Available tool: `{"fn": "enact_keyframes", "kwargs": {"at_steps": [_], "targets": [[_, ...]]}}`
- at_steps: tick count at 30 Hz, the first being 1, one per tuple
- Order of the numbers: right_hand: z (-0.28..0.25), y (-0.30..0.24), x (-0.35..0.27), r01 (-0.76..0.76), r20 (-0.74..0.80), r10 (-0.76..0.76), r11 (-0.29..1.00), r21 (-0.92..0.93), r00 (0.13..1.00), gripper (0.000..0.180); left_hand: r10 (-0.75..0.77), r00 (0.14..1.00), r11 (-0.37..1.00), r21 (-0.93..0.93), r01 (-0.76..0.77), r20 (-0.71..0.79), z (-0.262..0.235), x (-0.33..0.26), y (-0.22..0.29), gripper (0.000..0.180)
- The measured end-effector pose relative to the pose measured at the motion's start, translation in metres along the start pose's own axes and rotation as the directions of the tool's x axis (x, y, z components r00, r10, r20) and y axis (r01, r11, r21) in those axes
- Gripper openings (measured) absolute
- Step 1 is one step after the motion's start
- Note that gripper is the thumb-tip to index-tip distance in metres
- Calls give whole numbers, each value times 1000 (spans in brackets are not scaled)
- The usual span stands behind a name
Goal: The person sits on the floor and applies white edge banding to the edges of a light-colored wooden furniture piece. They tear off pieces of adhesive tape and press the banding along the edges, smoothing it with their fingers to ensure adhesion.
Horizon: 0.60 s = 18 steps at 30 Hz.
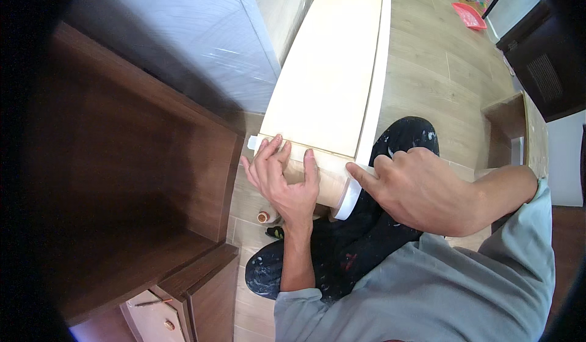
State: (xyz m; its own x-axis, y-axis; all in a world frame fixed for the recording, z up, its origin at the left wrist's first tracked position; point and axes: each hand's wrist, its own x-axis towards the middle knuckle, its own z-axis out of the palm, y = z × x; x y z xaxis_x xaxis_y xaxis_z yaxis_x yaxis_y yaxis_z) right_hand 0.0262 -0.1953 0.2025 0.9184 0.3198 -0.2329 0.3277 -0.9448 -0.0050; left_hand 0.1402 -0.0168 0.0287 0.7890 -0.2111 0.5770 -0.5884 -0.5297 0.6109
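Observation:
A long pale panel (pixel 326 67) with white edges stretches away from me, its near end above my lap. My left hand (pixel 282 180) lies at this end with its fingers spread, the fingertips on a pale strip (pixel 332 162) running across the panel. A small white tab (pixel 251 141) sticks out at the left corner. Below the strip is a rounded pale piece (pixel 337 186) with a curved white rim; I cannot tell its kind. At the right corner is my right hand (pixel 415 186), fingers curled and one digit stretched toward the strip. Whatever those curled fingers hold is hidden.
A dark brown open cabinet (pixel 140 152) stands at the left, with a plastic-wrapped pale surface (pixel 183 43) beyond it. A small roll (pixel 264 217) lies on the floor near my knee. A pink dustpan (pixel 469 16) and a wooden box (pixel 510 128) are on the right.

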Motion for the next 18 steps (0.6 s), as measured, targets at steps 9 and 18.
{"fn": "enact_keyframes", "kwargs": {"at_steps": [9, 18], "targets": [[-2, 4, 2, 15, 3, -15, 1000, 2, 1000, 38, 18, 1000, 1000, 15, -18, -16, 4, -2, -2, 31], [-2, 4, 3, 18, 6, -18, 999, 39, 1000, 36, 22, 1000, 1000, 4, -22, -16, 4, -2, -4, 31]]}}
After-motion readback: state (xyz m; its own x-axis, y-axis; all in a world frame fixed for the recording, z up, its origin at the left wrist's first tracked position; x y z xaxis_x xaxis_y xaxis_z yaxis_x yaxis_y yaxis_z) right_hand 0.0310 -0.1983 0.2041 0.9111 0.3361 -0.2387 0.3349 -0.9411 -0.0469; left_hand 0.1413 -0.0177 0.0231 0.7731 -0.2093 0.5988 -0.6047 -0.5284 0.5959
